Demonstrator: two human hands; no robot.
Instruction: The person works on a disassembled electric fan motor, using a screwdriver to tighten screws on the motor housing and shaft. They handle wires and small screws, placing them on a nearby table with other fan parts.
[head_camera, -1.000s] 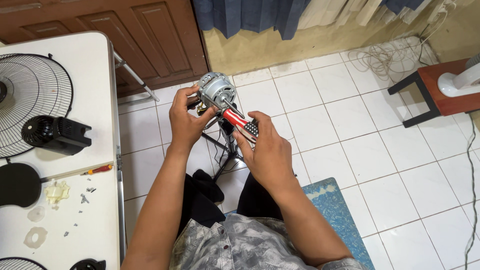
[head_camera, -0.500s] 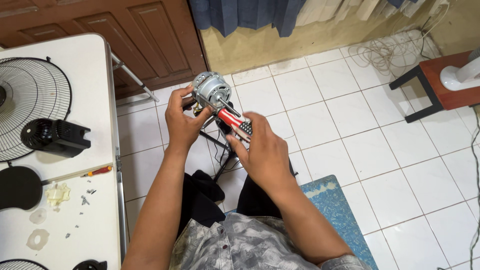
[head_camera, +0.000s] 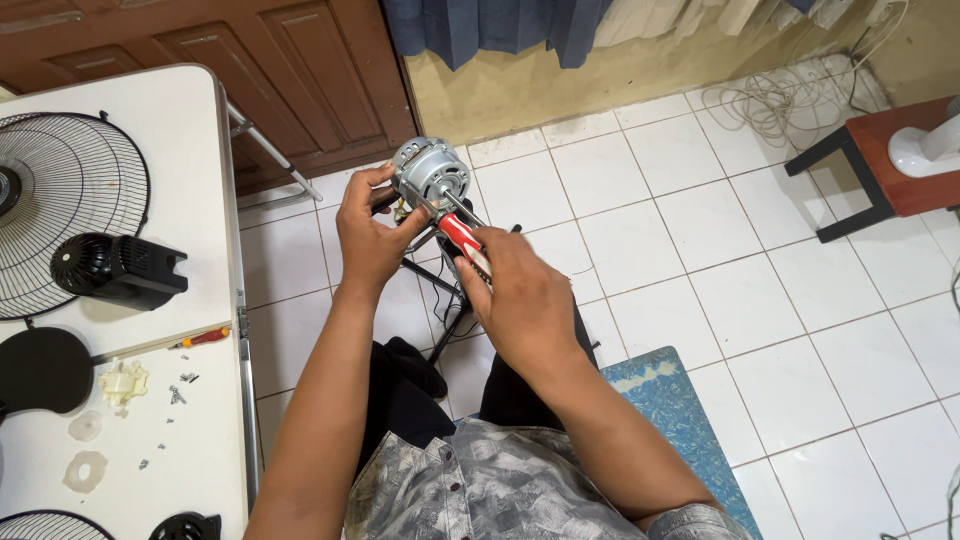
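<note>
My left hand (head_camera: 372, 232) grips a round silver fan motor (head_camera: 430, 170) from its left side, holding it up over the tiled floor. My right hand (head_camera: 522, 298) is wrapped around a screwdriver with a red and white handle (head_camera: 462, 238), its metal shaft angled up and left against the motor body. A thin black stand (head_camera: 452, 300) shows below the motor, partly hidden by my hands. The screwdriver tip is hidden against the motor.
A white table (head_camera: 170, 130) on the left carries a wire fan grille (head_camera: 60, 205), a black motor housing (head_camera: 118, 270), a small orange screwdriver (head_camera: 205, 338), loose screws and plastic parts. A brown stool (head_camera: 880, 170) and coiled cable (head_camera: 780, 100) lie right. A blue mat (head_camera: 680, 420) lies underfoot.
The motor and both hands sit slightly higher and nearer the wall in view. The screwdriver stays pressed to the motor, and the grip of each hand is unchanged.
</note>
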